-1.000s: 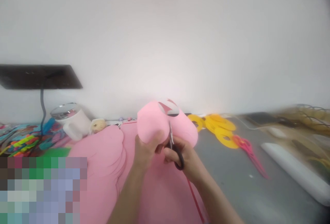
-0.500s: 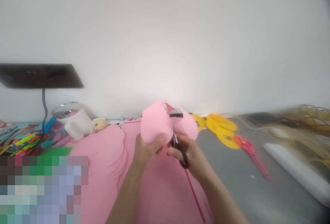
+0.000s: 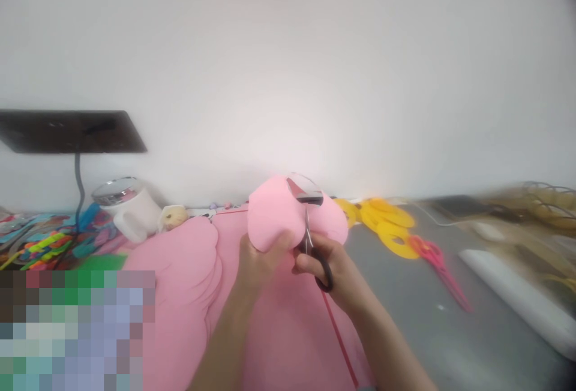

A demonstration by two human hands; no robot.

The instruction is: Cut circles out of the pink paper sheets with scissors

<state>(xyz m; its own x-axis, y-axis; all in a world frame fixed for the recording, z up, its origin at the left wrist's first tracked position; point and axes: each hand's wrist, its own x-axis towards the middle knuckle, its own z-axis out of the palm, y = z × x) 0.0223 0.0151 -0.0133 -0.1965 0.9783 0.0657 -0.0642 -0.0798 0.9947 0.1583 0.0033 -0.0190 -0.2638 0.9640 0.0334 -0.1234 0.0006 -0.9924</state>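
Observation:
In my left hand point(image 3: 265, 256) is a pink sheet point(image 3: 274, 211) with a rounded outline, pinched at its lower edge with the thumb on the near side. My right hand point(image 3: 330, 262) grips black-handled scissors point(image 3: 323, 271), fingers in the loops. Their blades point up and away, in the sheet at an opening between its left and right lobes. Just above the blades a dark strip and a thin curved sliver show at the opening. Below both hands lies a large pink surface point(image 3: 283, 331) with a red line along its right side.
Stacked pink scalloped sheets point(image 3: 175, 259) lie left. Behind them stand a white mug point(image 3: 132, 211) and a dark screen point(image 3: 72, 132). Yellow ring shapes point(image 3: 387, 226), pink scissors point(image 3: 441, 271) and a long white roll point(image 3: 517, 301) lie right on the grey table point(image 3: 405, 319).
The sheet and both hands have shifted very slightly to the right. The scissor blades look closer together, and the sliver above the opening shows more clearly.

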